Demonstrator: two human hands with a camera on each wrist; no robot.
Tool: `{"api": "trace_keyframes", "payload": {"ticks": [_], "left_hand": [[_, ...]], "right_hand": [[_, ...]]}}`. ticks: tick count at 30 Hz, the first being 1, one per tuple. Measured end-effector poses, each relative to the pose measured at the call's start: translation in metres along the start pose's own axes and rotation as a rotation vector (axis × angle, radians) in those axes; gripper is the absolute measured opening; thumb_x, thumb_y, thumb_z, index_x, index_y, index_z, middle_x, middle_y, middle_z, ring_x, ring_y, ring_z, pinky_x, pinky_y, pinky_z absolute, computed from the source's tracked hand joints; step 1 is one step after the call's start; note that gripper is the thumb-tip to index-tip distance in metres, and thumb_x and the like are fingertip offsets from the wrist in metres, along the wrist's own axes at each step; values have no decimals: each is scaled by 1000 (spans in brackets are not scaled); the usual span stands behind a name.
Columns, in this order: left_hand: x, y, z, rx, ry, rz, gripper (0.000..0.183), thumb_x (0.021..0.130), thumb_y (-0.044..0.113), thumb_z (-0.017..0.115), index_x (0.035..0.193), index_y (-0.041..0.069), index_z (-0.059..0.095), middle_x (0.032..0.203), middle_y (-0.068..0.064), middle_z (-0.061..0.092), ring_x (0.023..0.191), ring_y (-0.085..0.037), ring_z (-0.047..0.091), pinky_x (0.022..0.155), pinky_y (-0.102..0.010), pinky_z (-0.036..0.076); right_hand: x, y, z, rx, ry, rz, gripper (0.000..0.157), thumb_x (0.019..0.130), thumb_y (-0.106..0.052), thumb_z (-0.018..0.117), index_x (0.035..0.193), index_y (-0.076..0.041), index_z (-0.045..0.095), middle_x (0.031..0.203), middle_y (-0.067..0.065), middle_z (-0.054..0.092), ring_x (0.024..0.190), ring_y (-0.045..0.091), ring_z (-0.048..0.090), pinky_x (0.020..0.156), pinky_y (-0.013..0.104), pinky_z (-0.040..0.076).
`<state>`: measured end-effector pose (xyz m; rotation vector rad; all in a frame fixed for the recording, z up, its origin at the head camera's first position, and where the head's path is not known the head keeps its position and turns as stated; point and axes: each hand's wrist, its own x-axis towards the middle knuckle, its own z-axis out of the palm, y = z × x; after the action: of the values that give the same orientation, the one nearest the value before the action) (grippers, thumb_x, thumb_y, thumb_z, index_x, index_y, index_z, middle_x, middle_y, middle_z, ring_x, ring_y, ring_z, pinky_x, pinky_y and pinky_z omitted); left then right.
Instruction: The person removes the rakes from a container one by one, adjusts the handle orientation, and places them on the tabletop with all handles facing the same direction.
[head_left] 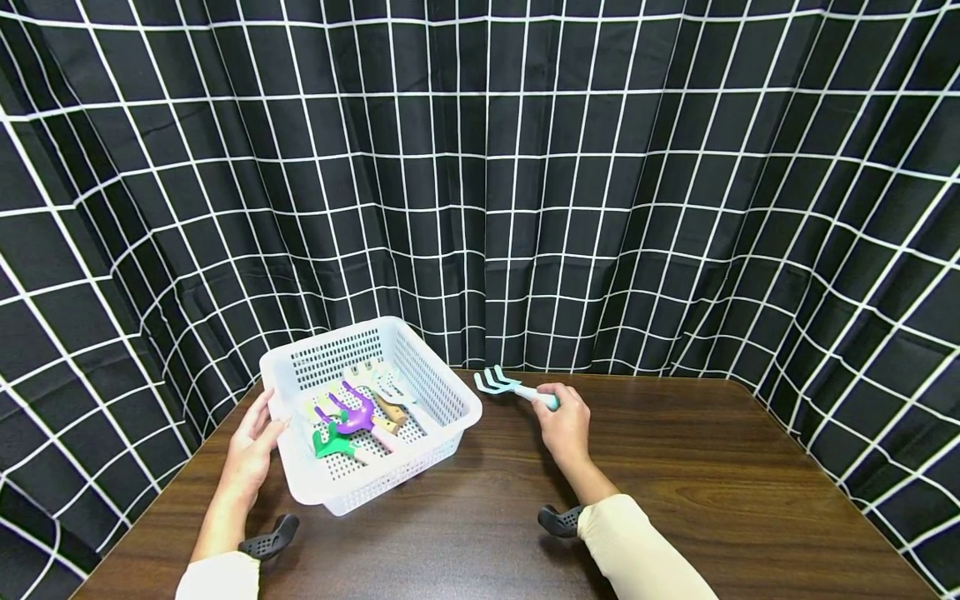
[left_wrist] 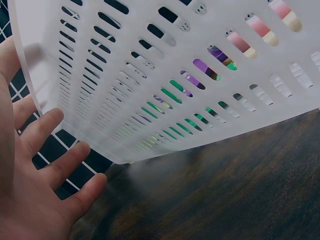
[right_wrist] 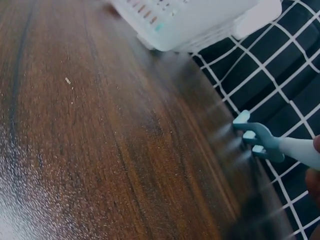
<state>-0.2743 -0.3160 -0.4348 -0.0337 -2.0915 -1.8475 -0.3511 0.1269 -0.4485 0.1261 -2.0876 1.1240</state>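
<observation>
Pale-blue pronged plastic rake (head_left: 522, 392) pinched in my right fingers (head_left: 558, 390), I'm seemingly mid-pickup, needing a leftward carry toward the white perforated plastic basket (head_left: 307, 483) my splayed left fingers (left_wrist: 70, 160) are touching.

R hand (right_wrist: 314, 184) part-cropped, R-wrist cam

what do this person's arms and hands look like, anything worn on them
The left hand and right hand wear no gloves. The left sleeve looks off-white, the right sleeve pale cream. The left wrist piece is black and curved with small holes; the right wrist piece looks alike.
</observation>
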Motion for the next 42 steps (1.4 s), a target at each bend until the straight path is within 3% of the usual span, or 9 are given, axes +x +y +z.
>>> {"api": "trace_keyframes", "payload": {"ticks": [7, 12, 18, 32, 42], "left_hand": [[0, 1, 0, 22, 7, -19, 66, 102, 20, 50, 157, 11, 14, 157, -22, 20, 105, 7, 46, 82, -8, 39], [0, -1, 1, -18, 10, -5, 66, 102, 18, 50, 156, 7, 15, 156, -24, 20, 106, 6, 46, 83, -9, 39], [0, -1, 2, -15, 5, -4, 64, 102, 15, 49, 156, 8, 14, 156, -24, 20, 106, 7, 46, 83, -9, 39], [0, -1, 1, 0, 11, -5, 65, 103, 20, 50, 156, 8, 14, 155, -24, 23, 108, 5, 45, 84, -10, 37], [1, -3, 1, -10, 8, 11, 64, 103, 18, 49, 156, 6, 15, 155, -25, 23, 109, 5, 45, 85, -10, 38]], "right_hand": [[-2, -2, 4, -78, -112, 42, 18, 73, -2, 79, 89, -5, 71, 87, 12, 67, 82, 32, 61, 74, 46, 45], [-3, -1, 6, -132, -232, 104, 19, 73, -2, 79, 89, -5, 70, 85, 8, 66, 82, 28, 61, 73, 44, 45], [-4, 3, 11, -127, -324, 158, 20, 73, -2, 79, 90, -6, 70, 84, 6, 70, 80, 24, 61, 71, 41, 45], [-3, 3, 15, -102, -373, 175, 21, 74, 0, 79, 94, -3, 73, 85, 8, 72, 81, 24, 64, 74, 41, 46], [-4, 6, 15, -106, -384, 138, 21, 73, 2, 79, 93, -1, 73, 84, 8, 72, 79, 24, 64, 75, 41, 46]]}}
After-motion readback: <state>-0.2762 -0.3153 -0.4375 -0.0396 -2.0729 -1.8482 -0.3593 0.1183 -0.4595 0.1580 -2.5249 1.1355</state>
